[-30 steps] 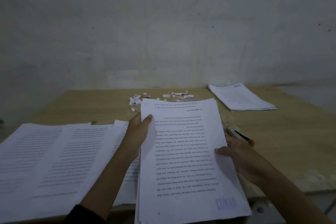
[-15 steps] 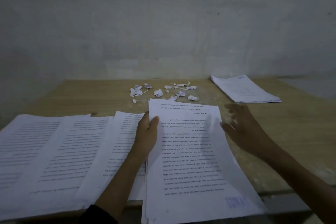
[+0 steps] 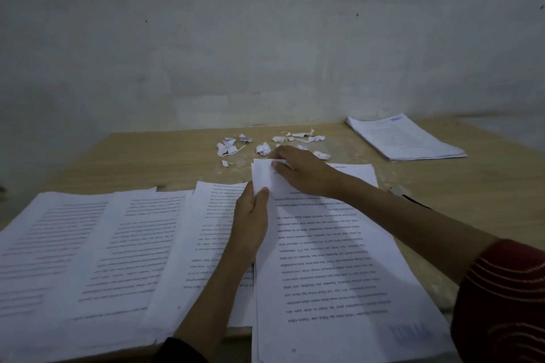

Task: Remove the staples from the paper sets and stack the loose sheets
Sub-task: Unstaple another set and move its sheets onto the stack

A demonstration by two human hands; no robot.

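Gripped the set (image 3: pixel 339 259) at its left edge with the left hand (image 3: pixel 250 221), thumb on top, fingers beneath and out of sight. Pinched the far left corner of the same set with the right hand (image 3: pixel 300 171), thumb pressed on the top sheet, fingers curled over the far edge, forearm slanting across the page. Lay flat on the table (image 3: pixel 147 162), text upside down, near edge overhanging the table's front, just right of 3 overlapping piles of loose sheets (image 3: pixel 88 244) and lapping over the nearest. Could not make out a staple under the fingers. Showed torn scraps (image 3: pixel 265 147) scattered just beyond the pinched corner, 1 neat stack (image 3: pixel 407 138) well apart at the far right, and a dark tool (image 3: pixel 410 197) partly hidden behind the right forearm.

Step in hand, by judgement: freeing the stapled corner of this set, probably by tearing or picking at it, given the scraps close by. Called next for a firm hold-down by the left hand close to the corner and a short pull by the right hand away from the binding, kept slow so as not to rip into the text. Called after that for lifting the freed pages and laying them squared on the loose sheets.
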